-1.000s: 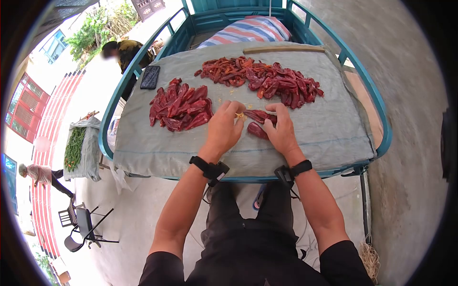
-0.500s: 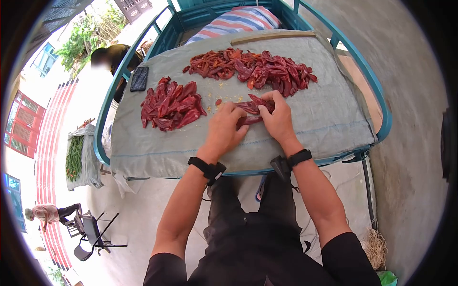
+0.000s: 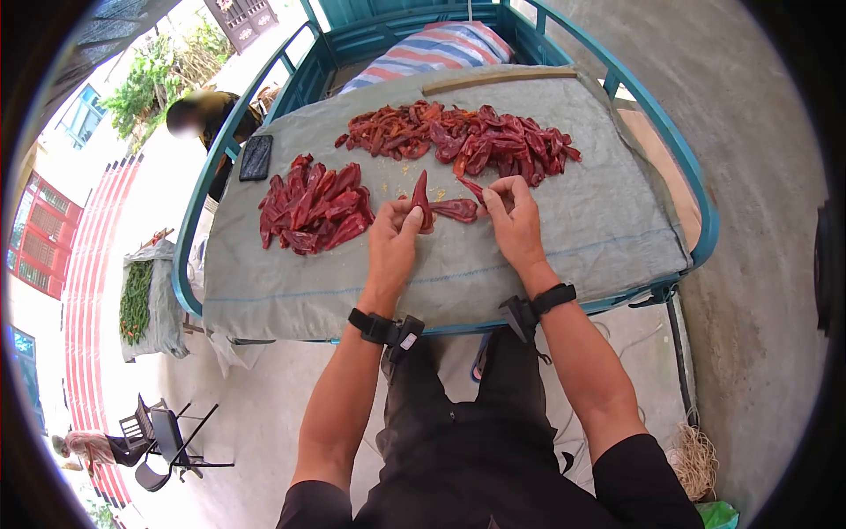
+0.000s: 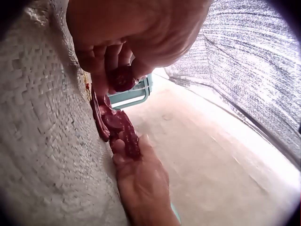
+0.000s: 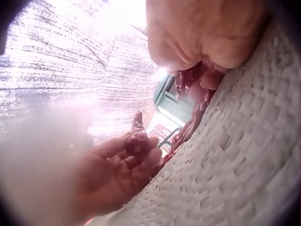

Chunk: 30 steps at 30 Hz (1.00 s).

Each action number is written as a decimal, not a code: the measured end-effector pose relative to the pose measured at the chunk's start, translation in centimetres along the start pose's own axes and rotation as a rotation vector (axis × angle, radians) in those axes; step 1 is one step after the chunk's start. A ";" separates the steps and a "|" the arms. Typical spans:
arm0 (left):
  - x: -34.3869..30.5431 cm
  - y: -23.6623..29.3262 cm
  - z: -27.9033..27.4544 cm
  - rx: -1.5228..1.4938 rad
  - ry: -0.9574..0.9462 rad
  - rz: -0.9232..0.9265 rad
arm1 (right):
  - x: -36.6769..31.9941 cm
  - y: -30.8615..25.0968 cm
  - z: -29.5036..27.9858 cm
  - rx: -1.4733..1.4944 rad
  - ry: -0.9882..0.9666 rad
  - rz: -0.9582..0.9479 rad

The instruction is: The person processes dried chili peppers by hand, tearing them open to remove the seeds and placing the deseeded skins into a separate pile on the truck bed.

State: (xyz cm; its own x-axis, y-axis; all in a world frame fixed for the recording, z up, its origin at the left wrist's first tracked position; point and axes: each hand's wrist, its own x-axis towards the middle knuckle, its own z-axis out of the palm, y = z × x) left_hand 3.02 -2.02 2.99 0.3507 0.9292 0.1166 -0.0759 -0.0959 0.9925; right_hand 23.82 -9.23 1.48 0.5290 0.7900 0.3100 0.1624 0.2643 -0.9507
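Observation:
In the head view my left hand [image 3: 392, 247] pinches a dried red chili pepper [image 3: 421, 196] upright, its tip away from me. The right wrist view shows this pepper between the left thumb and fingers. My right hand [image 3: 518, 225] grips a second red pepper [image 3: 471, 186] by one end; its fingers hide part of it. Between the hands, another wrinkled pepper [image 3: 456, 210] lies on the grey woven sheet [image 3: 546, 273]. A heap of whole red peppers [image 3: 313, 207] sits just left of my left hand.
Farther back lie a pile of dark red peppers [image 3: 511, 145] and smaller orange-red pieces [image 3: 392, 130], with yellow seeds scattered nearby. A black phone-like slab [image 3: 256, 158] rests at the left. Teal rails [image 3: 671, 167] border the sheet, and a wooden strip [image 3: 498, 80] lies at the back.
The hands have moved apart from close together over the peppers. My left hand has lifted one pepper upright, while my right hand holds another. The pepper between them is now uncovered.

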 end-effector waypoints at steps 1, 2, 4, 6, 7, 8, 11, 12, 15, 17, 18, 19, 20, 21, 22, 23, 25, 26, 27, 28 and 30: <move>0.2 -0.6 0.1 0.022 -0.001 0.019 | 0.1 0.3 -0.1 -0.009 -0.004 -0.007; 0.4 -1.1 0.1 0.045 -0.001 0.037 | 0.2 0.8 -0.2 -0.017 -0.008 -0.013; 0.5 -1.2 0.9 0.063 0.024 0.049 | 0.4 0.9 -0.4 -0.006 -0.015 -0.030; 0.7 -1.3 1.5 0.108 0.023 0.047 | 0.3 0.9 -0.6 0.034 -0.020 -0.052; 0.8 -1.4 1.6 0.145 0.009 0.039 | 0.3 0.9 -0.6 0.045 -0.027 -0.052; 1.0 -1.4 1.8 0.183 -0.005 0.032 | 0.3 0.8 -0.6 0.057 -0.034 -0.053; 1.1 -1.2 3.1 0.197 -0.021 0.044 | 0.2 0.0 -0.6 0.105 -0.043 -0.032; 1.2 -1.2 3.4 0.189 -0.033 0.037 | 0.1 -0.1 -0.6 0.122 -0.043 -0.021; 1.3 -1.2 4.1 0.290 -0.066 0.048 | 0.3 0.2 -0.6 0.143 -0.106 -0.008; 1.3 -1.3 4.8 0.165 -0.069 0.079 | 0.4 0.4 -0.5 0.118 -0.132 -0.010; 1.3 -1.4 4.9 0.103 -0.070 0.093 | 0.3 0.4 -0.4 0.106 -0.146 -0.009; 1.3 -1.5 4.8 0.104 -0.097 0.098 | 0.3 0.5 -0.4 0.112 -0.154 -0.007; 1.3 -1.6 4.5 0.104 -0.122 0.104 | 0.3 0.5 -0.4 0.119 -0.162 -0.006; 1.3 -1.7 4.2 0.106 -0.148 0.109 | 0.3 0.6 -0.4 0.126 -0.171 -0.005; 1.4 -1.7 4.1 0.065 -0.173 0.091 | 0.3 0.6 -0.3 0.134 -0.177 -0.008; 1.5 -1.7 3.8 0.024 -0.197 0.074 | 0.2 0.5 -0.3 0.143 -0.185 -0.012; 1.2 -0.9 3.7 -0.059 -0.230 0.037 | 0.1 0.8 -0.6 0.125 -0.186 -0.015; 0.9 -0.2 4.0 -0.100 -0.229 0.023 | 0.1 0.8 -0.8 0.104 -0.190 -0.019; 0.7 0.6 3.8 -0.131 -0.215 0.014 | 0.2 1.0 -0.5 0.095 -0.205 -0.026; 0.6 0.7 3.8 -0.072 -0.183 0.012 | 0.3 1.2 -0.5 0.087 -0.213 -0.051; 0.8 1.0 3.7 0.042 -0.144 -0.001 | 0.3 1.2 -0.6 0.122 -0.248 -0.056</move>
State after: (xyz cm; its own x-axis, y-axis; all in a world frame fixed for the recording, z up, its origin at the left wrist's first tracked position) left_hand 6.64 -2.70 4.25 0.4817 0.8685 0.1168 -0.0375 -0.1128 0.9929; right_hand 24.68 -9.01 0.45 0.2997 0.8794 0.3698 0.0763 0.3643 -0.9282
